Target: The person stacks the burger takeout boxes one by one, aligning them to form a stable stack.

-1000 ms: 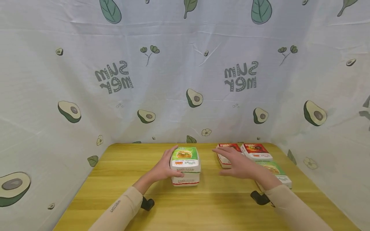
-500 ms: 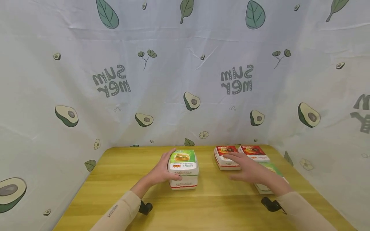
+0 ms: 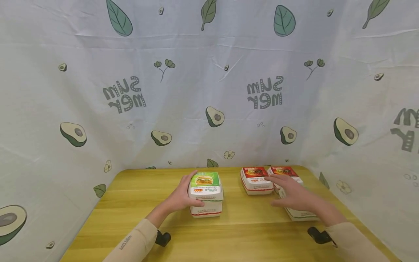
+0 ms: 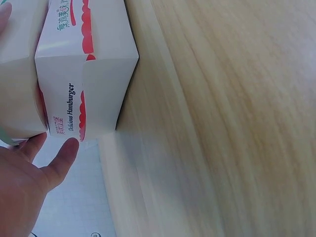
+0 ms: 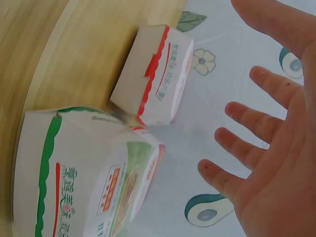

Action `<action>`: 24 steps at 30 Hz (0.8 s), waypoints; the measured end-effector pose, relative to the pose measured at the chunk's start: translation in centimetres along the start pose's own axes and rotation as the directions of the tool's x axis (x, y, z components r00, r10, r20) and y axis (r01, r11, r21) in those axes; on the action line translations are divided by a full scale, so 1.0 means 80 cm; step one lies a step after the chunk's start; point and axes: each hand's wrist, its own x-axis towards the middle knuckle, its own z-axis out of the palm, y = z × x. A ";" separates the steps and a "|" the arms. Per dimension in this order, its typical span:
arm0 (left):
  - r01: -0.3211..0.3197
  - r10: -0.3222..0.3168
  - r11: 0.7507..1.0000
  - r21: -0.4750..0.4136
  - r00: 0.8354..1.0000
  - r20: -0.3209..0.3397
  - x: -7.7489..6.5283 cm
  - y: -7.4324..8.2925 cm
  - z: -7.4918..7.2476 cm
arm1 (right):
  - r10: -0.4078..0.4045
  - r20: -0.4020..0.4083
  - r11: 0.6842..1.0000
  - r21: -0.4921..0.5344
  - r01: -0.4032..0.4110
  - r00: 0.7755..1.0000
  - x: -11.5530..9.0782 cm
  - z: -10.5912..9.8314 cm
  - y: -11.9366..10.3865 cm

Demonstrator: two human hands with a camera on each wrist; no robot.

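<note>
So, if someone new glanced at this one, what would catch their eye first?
Probably the bright green-topped burger box near the middle of the table, stacked on a red-trimmed box, with the left hand gripping the stack's upper part. Next, the spread right hand, partly hiding the other burger boxes on the right. Behind everything hangs the pale avocado-print cloth.
</note>
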 end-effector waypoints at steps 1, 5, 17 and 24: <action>0.002 -0.002 1.000 0.001 1.000 0.000 0.000 -0.001 0.000 | 0.010 0.006 1.000 -0.001 -0.010 1.000 -0.001 0.000 0.002; 0.002 -0.003 1.000 0.007 1.000 0.002 -0.001 -0.003 0.000 | 0.031 0.016 0.999 0.019 -0.031 0.999 -0.005 -0.002 0.010; 0.016 -0.016 1.000 -0.006 1.000 0.005 -0.002 -0.003 -0.002 | 0.094 0.033 0.996 -0.002 -0.093 0.995 -0.018 -0.004 0.039; 0.010 -0.010 1.000 -0.014 1.000 0.006 -0.001 -0.002 -0.002 | 0.052 -0.022 0.997 -0.049 -0.053 0.998 -0.023 -0.005 0.051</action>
